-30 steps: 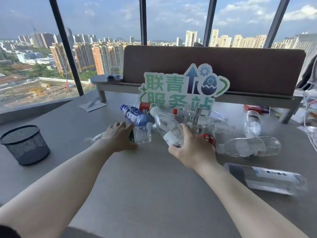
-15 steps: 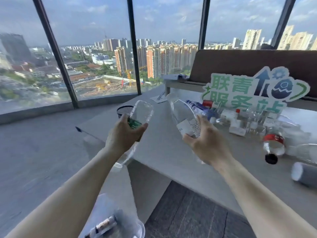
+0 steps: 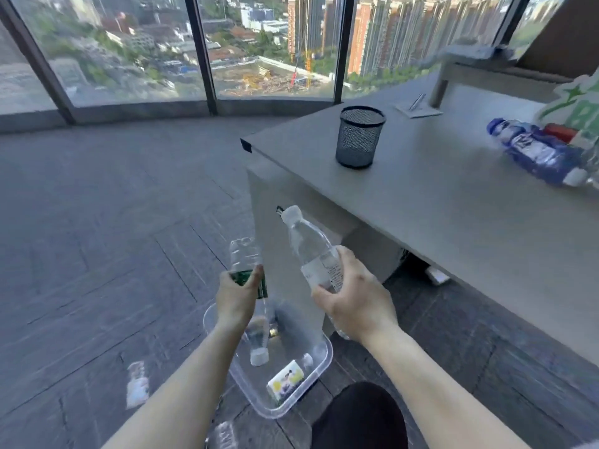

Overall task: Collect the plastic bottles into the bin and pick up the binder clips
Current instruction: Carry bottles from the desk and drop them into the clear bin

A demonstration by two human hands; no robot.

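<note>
The person is standing off the table's near left corner and holding two bottles above a clear plastic bin [image 3: 319,364] that is sitting on the floor beside the table's end panel. The left hand [image 3: 238,298] is wrapping its fingers around a green-labelled bottle [image 3: 248,277], crumpled base up and white cap pointing down inside the bin's outline. The right hand [image 3: 351,298] is gripping a clear white-labelled bottle [image 3: 311,251] around its lower body, with the cap tilting up and away toward the table's end panel. Neither bottle is resting in the bin yet. Something with a yellow and white label [image 3: 287,380] is already lying in the bin, though blur is making it hard to identify. On the table [image 3: 453,202], a blue-labelled bottle [image 3: 534,150] is lying near the far right edge, with a red-capped item just behind it, so more bottles are waiting there. Two blurred label-bearing shapes, probably bottles, are lying on the floor left of the bin and below it at the frame's bottom. A black mesh cup [image 3: 359,137] is standing near the table's left edge. No binder clips are showing anywhere, so that part looks unstarted; the task seems to be in its early-to-middle stretch.
</note>
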